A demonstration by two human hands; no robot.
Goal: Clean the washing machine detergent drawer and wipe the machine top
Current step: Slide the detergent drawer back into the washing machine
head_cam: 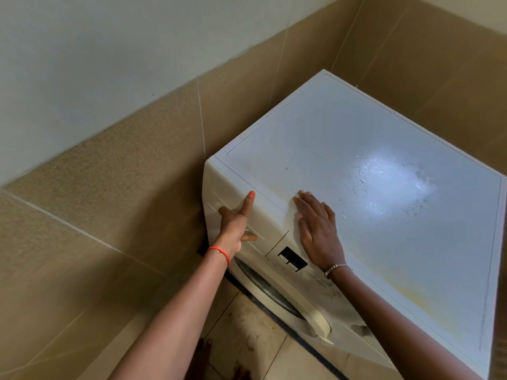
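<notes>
Soft, fairly dim light fills the corner. A hard white glare patch (blown out, detail lost) sits on the flat white washing-machine top. The beige tiled floor beneath lies in shadow. Wide-angle distortion bows straight lines near the borders.

**Tiled Corner**

We are standing in a corner where tan wall tiles are rising to a pale upper wall. Light grout lines are crossing them, and beige floor tiles are showing dark smudges below.
</notes>
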